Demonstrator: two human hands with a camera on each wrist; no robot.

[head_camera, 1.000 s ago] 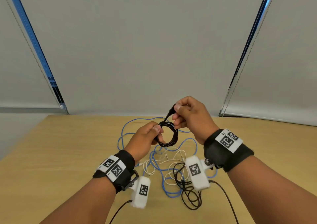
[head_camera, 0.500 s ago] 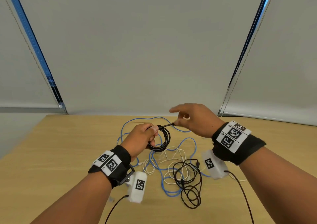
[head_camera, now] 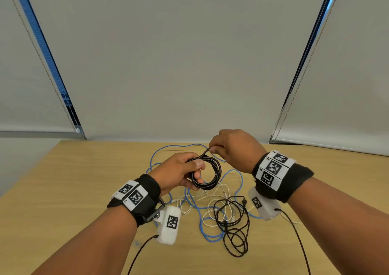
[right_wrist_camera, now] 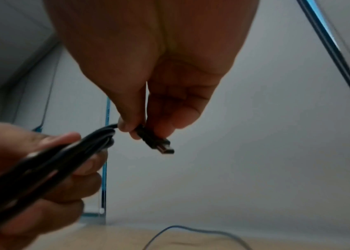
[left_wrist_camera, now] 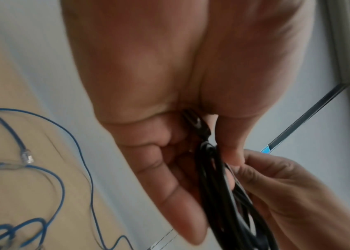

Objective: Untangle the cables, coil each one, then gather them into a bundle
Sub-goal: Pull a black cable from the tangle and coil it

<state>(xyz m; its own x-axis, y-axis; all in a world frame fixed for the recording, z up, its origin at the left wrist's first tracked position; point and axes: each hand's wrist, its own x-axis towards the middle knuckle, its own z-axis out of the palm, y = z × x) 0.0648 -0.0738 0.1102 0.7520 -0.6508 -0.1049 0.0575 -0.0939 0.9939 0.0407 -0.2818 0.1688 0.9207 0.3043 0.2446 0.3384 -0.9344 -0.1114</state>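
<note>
A coiled black cable [head_camera: 212,172] hangs above the table, and my left hand [head_camera: 182,172] grips its left side between thumb and fingers. Up and to the right, my right hand [head_camera: 233,150] pinches the cable's free end just behind its black plug [right_wrist_camera: 155,141]. The left wrist view shows the coil [left_wrist_camera: 218,186] running between my left thumb and fingers, a second plug tucked in the palm. Below lie a loose blue cable [head_camera: 197,209], a thin white cable [head_camera: 210,203] and another black cable [head_camera: 233,230], all tangled together.
The wooden table [head_camera: 63,201] ends at a grey blind-covered wall behind. Black leads from the wrist cameras [head_camera: 299,243] trail toward me over the near table. A blue cable's clear connector [left_wrist_camera: 27,156] lies on the wood at left.
My right hand has carried the plug end round the top of the coil and closed its fingers on it again. The coil has tilted to face me more fully.
</note>
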